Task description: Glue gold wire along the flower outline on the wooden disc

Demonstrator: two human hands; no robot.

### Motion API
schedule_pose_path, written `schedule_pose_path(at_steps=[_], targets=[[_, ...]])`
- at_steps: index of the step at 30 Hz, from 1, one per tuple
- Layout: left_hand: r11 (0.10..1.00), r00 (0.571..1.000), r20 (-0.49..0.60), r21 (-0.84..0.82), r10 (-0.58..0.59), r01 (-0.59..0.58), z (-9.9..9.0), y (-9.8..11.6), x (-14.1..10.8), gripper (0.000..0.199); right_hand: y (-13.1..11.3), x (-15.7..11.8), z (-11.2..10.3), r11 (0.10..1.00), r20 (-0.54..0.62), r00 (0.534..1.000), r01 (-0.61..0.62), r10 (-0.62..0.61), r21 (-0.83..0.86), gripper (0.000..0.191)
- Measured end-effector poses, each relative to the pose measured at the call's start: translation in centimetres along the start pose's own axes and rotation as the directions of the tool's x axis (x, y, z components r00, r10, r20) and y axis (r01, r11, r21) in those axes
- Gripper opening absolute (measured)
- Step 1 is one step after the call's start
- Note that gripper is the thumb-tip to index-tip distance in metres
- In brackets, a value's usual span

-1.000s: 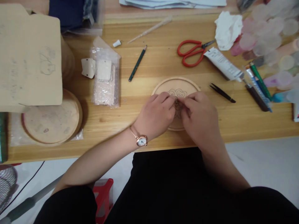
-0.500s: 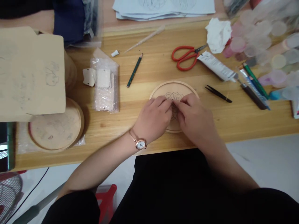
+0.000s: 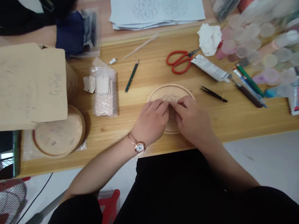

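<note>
The left hand (image 3: 150, 123), with a rose-gold wristwatch (image 3: 139, 147) on its wrist, and the right hand (image 3: 192, 123) curl inward, their fingertips meeting over the lower middle of a round wooden disc (image 3: 170, 91). Neither hand is open, but the fingers hide whatever lies between them, so it cannot be told if they grasp anything. The disc lies flat on the tabletop (image 3: 112, 137), with a flower outline (image 3: 169, 99) drawn on it, just above the fingers. The work in hand looks like fine fingertip placement on this outline, and such close work calls for steady, exact pressure. Right of the disc lie black tweezers (image 3: 213, 95), then a white tube (image 3: 209, 67) and red-handled scissors (image 3: 179, 62). To the left, a clear plastic bag (image 3: 105, 105) holds white squares (image 3: 102, 84) and pale bubble wrap, with a loose white square (image 3: 89, 84) beside it. Further left, a wooden disc stack (image 3: 58, 130) sits partly under a cardboard sheet (image 3: 32, 84). Farther off are a green pencil (image 3: 132, 76), crumpled tissue (image 3: 209, 39), translucent coloured discs (image 3: 245, 40) at upper right, and patterned paper sheets (image 3: 156, 14) at the top.
</note>
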State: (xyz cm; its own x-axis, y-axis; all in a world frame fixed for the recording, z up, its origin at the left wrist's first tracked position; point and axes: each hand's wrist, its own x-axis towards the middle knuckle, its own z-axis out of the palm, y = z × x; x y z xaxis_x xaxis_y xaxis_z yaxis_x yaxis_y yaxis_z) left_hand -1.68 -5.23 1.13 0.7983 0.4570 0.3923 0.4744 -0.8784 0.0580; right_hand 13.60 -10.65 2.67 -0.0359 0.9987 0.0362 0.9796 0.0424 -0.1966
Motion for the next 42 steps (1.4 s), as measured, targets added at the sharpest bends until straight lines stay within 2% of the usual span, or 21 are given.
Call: schedule_pose_path(at_steps=[7, 16, 24, 30, 36, 42], targets=[[0.995, 0.996, -0.002, 0.029, -0.093, 0.093, -0.2, 0.3, -0.1, 0.016, -0.5, 0.1, -0.1, 0.999, 0.049, 0.998, -0.042, 0.043, -0.031, 0.037], [0.989, 0.992, -0.024, 0.07, -0.127, 0.129, 0.0, 0.5, -0.3, 0.013, -1.2, 0.7, -1.2, 0.993, 0.184, 0.979, -0.065, 0.083, -0.101, 0.034], [0.992, 0.993, -0.028, 0.041, -0.116, 0.117, 0.0, 0.4, -0.2, 0.015, -1.6, 1.4, -2.3, 0.986, 0.295, 0.95, -0.055, 0.099, -0.155, 0.033], [0.989, 0.989, -0.014, 0.011, -0.144, 0.144, 0.0, 0.5, -0.3, 0.017, -1.2, 2.3, -2.8, 0.981, 0.345, 0.938, 0.063, 0.004, -0.182, 0.03], [0.988, 0.988, -0.022, 0.013, -0.154, 0.154, 0.1, 0.6, -0.3, 0.016, 0.0, 3.2, -3.5, 0.955, 0.435, 0.89, 0.236, -0.139, -0.179, 0.032], [0.994, 0.995, -0.029, 0.039, -0.1, 0.101, 0.1, 0.2, -0.3, 0.018, 1.6, 4.5, -3.7, 0.973, 0.476, 0.863, 0.224, -0.17, -0.06, 0.03]])
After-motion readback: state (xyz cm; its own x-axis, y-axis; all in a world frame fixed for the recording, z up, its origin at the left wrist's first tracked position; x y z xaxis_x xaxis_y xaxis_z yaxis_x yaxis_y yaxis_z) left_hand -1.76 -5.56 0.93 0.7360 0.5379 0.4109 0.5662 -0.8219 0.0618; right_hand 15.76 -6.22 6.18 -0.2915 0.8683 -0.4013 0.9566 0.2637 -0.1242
